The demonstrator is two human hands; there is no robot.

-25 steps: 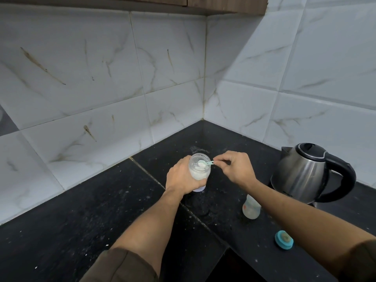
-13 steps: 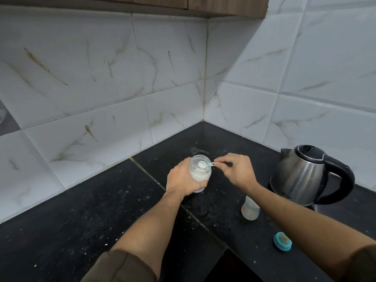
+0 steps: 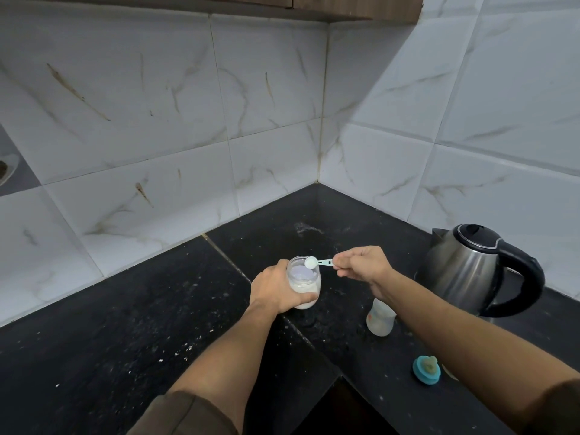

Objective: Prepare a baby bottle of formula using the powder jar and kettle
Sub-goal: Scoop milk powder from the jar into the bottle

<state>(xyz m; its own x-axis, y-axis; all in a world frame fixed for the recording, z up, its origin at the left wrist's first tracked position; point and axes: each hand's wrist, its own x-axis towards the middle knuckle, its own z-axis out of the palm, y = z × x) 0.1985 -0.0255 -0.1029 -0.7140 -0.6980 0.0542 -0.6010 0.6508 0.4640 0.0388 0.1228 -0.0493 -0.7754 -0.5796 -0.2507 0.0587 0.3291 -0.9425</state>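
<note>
Well left of the kettle (image 3: 464, 268), your left hand (image 3: 276, 288) curls round the open powder jar (image 3: 304, 285), your right hand (image 3: 364, 265), closer to the kettle, pinches the handle of a powder-filled scoop (image 3: 317, 262), and the uncapped baby bottle (image 3: 380, 318) stands upright near the kettle's front left.

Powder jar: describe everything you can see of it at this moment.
The powder jar is small, round and clear, either glass or plastic. White powder fills its lower part. Its mouth is open, with no lid on it. It stands roughly upright above the black countertop; I cannot tell whether its base rests there. The left hand grips its body, fingers wrapped round the lower half. A pale green scoop heaped with powder, pinched by the right hand, is at the rim's far edge.
</note>
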